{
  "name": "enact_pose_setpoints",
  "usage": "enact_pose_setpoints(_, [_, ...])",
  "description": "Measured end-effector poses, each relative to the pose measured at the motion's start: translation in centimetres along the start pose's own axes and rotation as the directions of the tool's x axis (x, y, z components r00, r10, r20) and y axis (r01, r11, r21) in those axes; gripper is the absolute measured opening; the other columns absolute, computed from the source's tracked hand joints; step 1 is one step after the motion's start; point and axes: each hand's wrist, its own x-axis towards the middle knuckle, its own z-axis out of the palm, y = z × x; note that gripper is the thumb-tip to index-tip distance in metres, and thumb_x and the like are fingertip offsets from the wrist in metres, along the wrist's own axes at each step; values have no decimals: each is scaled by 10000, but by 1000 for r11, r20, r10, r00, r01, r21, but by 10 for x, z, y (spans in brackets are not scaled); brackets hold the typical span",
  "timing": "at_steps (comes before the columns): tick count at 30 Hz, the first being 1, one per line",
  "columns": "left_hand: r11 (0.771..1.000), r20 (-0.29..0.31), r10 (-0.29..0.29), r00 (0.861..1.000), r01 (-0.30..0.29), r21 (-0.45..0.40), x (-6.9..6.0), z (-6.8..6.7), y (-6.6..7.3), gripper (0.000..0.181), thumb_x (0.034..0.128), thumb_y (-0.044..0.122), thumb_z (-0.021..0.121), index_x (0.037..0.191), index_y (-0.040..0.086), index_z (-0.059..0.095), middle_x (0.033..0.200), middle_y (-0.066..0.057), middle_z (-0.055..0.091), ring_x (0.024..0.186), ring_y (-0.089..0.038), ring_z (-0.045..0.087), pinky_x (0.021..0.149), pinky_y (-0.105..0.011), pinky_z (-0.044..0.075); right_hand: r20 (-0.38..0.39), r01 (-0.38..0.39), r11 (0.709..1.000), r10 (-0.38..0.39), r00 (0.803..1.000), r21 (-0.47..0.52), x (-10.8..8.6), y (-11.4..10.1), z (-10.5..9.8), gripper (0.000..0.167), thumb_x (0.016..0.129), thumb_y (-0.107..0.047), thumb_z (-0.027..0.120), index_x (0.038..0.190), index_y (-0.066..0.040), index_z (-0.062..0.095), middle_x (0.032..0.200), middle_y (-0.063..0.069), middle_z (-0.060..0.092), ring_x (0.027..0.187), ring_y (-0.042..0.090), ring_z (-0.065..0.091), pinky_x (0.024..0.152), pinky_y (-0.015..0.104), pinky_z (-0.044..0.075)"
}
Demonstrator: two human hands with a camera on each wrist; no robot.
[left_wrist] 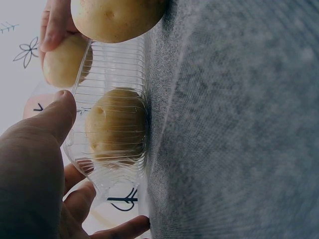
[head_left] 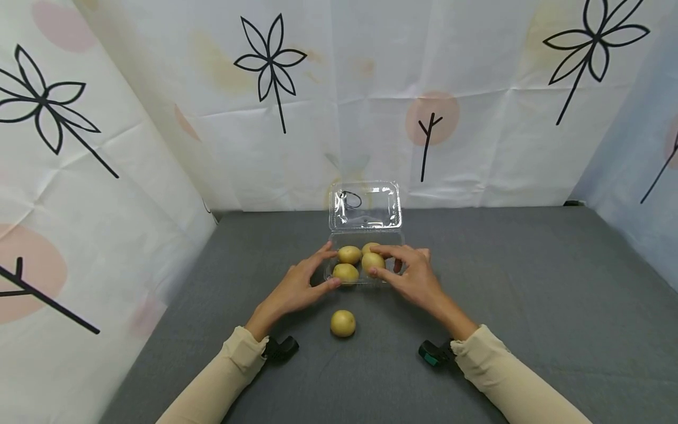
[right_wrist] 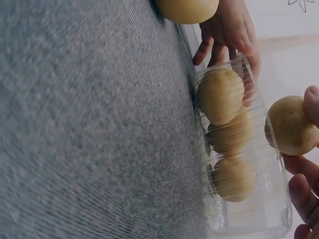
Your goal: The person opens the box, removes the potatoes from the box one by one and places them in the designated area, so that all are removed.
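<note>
Pinching a smooth, rounded yellow potato [head_left: 373, 263] between thumb and fingers, the right hand [head_left: 410, 272] holds it over the clear plastic box [right_wrist: 251, 219], its walls finely ribbed. The left hand [head_left: 303, 284] spreads wide around the box's left end — fingers extended, thumb at the rim. Three potatoes [head_left: 346, 273] lie inside; a loose potato [head_left: 343, 323] rests in front on grey, woven-looking cloth [head_left: 503, 294].
</note>
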Motion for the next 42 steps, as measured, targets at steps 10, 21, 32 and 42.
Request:
enact_pose_setpoints(10, [1000, 7, -12, 1000, 12, -1, 0, -1, 1, 656, 976, 572, 610, 1555, 345, 402, 1694, 157, 191, 1526, -329, 333, 1132, -779, 202, 68, 19, 999, -22, 997, 44, -3, -15, -7, 436, 811, -199, 866, 1227, -139, 747, 1086, -1, 767, 614, 97, 469, 789, 366, 256])
enact_pose_setpoints(21, [1000, 11, -13, 1000, 13, -7, 0, -1, 1, 660, 975, 574, 611, 1556, 340, 403, 1697, 141, 195, 1528, -332, 329, 1128, -784, 204, 190, 112, 982, -141, 972, 153, -7, -19, -11, 414, 831, -188, 853, 1226, -137, 741, 1056, 18, 756, 555, 6, 454, 473, 238, 410])
enact_pose_setpoints(32, [1000, 14, -15, 1000, 15, -3, -1, -1, 2, 664, 979, 554, 618, 1561, 317, 403, 1700, 123, 189, 1530, -333, 323, 1121, -794, 202, 244, 116, 962, -178, 953, 248, -12, -19, -8, 396, 848, -154, 839, 1229, -125, 734, 1087, 44, 757, 539, -10, 447, 469, 201, 404])
enact_pose_setpoints(42, [1000, 12, -10, 1000, 10, 2, 0, -1, 2, 661, 979, 549, 620, 1559, 311, 409, 1700, 123, 192, 1529, -331, 327, 1121, -787, 216, 252, 116, 953, -190, 949, 281, -15, -18, -6, 387, 842, -146, 843, 1215, -137, 736, 1093, 68, 762, 527, -14, 447, 457, 196, 406])
